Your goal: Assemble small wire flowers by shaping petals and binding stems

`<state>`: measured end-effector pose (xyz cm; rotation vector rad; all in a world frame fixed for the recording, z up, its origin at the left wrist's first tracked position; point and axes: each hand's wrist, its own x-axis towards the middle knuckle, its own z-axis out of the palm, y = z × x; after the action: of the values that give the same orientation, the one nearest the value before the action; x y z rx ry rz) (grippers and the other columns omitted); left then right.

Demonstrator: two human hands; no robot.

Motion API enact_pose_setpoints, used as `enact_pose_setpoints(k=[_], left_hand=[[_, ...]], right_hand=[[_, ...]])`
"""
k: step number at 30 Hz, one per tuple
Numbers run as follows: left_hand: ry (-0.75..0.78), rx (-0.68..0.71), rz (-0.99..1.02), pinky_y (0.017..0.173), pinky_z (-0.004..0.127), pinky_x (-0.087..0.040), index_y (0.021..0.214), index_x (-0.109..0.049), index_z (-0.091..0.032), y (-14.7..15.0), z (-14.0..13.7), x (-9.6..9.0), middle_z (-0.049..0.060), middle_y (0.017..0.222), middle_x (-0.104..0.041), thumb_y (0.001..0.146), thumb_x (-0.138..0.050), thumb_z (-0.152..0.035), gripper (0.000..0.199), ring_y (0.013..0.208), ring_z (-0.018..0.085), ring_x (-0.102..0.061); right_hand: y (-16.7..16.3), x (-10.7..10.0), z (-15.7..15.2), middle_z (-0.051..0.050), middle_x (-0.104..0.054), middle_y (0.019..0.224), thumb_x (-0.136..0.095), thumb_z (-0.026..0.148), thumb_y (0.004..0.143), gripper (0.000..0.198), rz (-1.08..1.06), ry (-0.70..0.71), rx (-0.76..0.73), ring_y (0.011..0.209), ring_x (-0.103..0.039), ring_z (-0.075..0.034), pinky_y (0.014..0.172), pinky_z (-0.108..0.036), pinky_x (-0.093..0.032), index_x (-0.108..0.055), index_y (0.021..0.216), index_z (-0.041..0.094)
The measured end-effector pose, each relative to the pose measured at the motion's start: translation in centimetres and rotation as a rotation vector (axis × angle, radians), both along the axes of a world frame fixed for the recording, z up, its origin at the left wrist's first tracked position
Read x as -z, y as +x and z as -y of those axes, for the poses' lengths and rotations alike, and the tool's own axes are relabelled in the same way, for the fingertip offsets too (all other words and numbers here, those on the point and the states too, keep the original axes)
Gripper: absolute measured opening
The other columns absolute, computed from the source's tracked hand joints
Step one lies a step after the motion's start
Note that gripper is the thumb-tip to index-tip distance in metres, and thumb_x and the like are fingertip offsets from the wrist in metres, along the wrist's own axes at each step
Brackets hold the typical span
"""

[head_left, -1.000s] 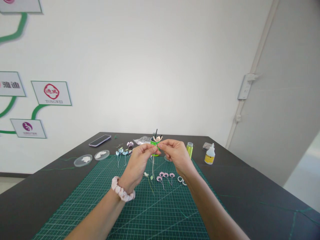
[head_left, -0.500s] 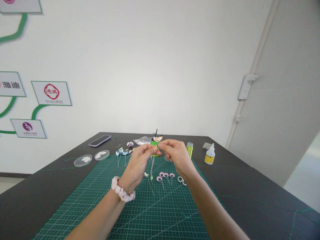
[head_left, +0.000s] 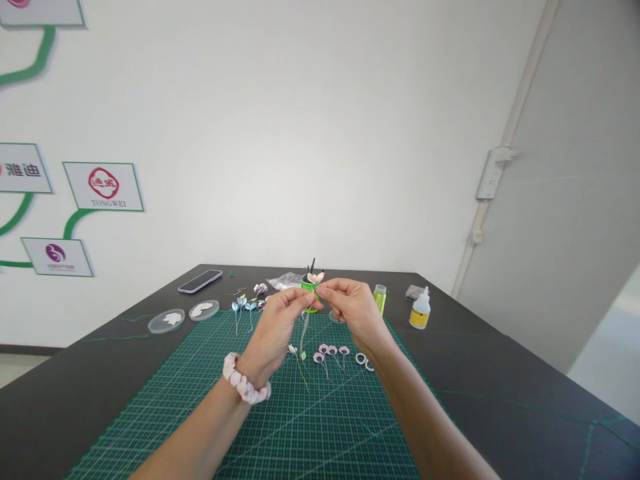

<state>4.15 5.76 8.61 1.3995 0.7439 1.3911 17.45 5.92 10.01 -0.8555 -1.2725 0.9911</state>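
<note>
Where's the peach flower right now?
Head view, just below centre: the peach flower is just above the left hand and right hand, in front of the green cup.

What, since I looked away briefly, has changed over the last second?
The flower has turned at the fingertips, and the hanging strip's lower end has swung slightly left. Nothing was visibly let go. Left hand and right hand stayed pinched together; phone and bottle stayed put.

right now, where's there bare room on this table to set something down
Near-left tabletop looks bare, bordered by the cutting mat and a green thread. The mat's near part, between the forearms, has just a thread scrap. Its far part, by the left hand and right hand, is crowded: blue flowers, pink petals.
</note>
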Motion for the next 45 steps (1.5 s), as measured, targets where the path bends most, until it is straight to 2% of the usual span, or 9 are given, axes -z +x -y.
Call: enact_pose_setpoints(k=[45], left_hand=[[-0.012, 0.043, 0.041, 0.086, 0.033, -0.039, 0.066, -0.069, -0.017, 0.04, 0.09, -0.03, 0.003, 0.069, -0.067, 0.077, -0.065, -0.028, 0.016, 0.075, 0.017, -0.054]], right_hand=[[0.03, -0.19, 0.1, 0.007, -0.044, 0.037, -0.075, 0.041, 0.056, 0.027, -0.008, -0.016, 0.013, 0.037, -0.03, -0.005, 0.04, -0.022, -0.019, -0.07, 0.062, 0.015]])
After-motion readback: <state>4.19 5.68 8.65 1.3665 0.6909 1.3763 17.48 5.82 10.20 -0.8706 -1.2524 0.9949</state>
